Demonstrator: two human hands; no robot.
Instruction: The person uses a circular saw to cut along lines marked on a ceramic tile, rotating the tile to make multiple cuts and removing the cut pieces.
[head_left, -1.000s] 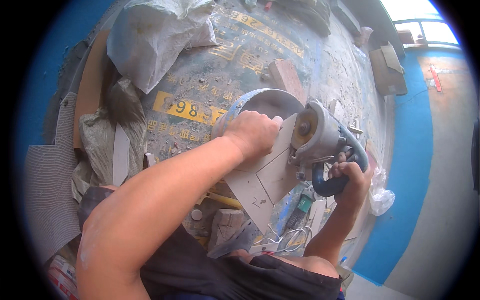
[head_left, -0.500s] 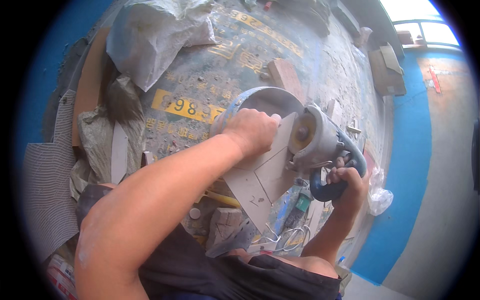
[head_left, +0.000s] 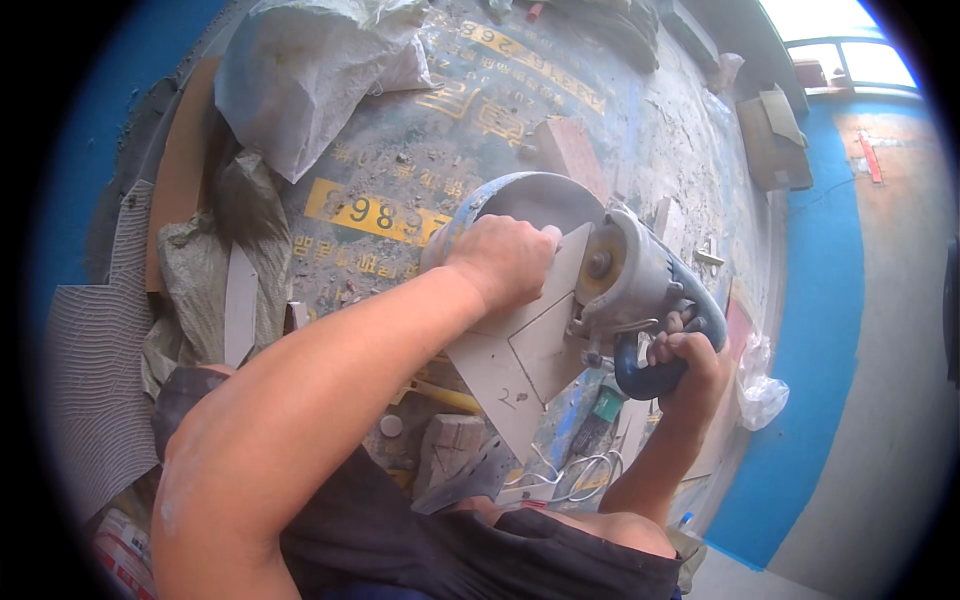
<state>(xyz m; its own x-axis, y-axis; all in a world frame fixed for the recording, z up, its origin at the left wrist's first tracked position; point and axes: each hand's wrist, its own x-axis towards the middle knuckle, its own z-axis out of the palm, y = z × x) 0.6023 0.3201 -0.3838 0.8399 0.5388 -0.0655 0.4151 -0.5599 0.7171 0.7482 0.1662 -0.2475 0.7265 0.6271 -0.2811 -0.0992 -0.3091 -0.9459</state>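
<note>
My left hand (head_left: 500,260) is closed on the upper part of a pale tile (head_left: 510,380) with drawn lines, held at the rim of a round, dusty metal-looking bucket (head_left: 478,200). My right hand (head_left: 685,350) is wrapped round the dark curved handle of a grey power cutter (head_left: 635,275). Its round yellowish disc faces left, against the tile's upper right edge. The tile's lower corner hangs down toward my body.
A white sack (head_left: 300,80) and crumpled woven sacks (head_left: 180,280) lie left, beside textured tiles (head_left: 90,370). A stone block (head_left: 565,150) stands behind the bucket. A green tool (head_left: 600,410) and white cable lie below. A cardboard box (head_left: 775,145) sits right.
The cutter and my right hand have shifted slightly to the left along the tile's edge. My left hand keeps its grip on the tile.
</note>
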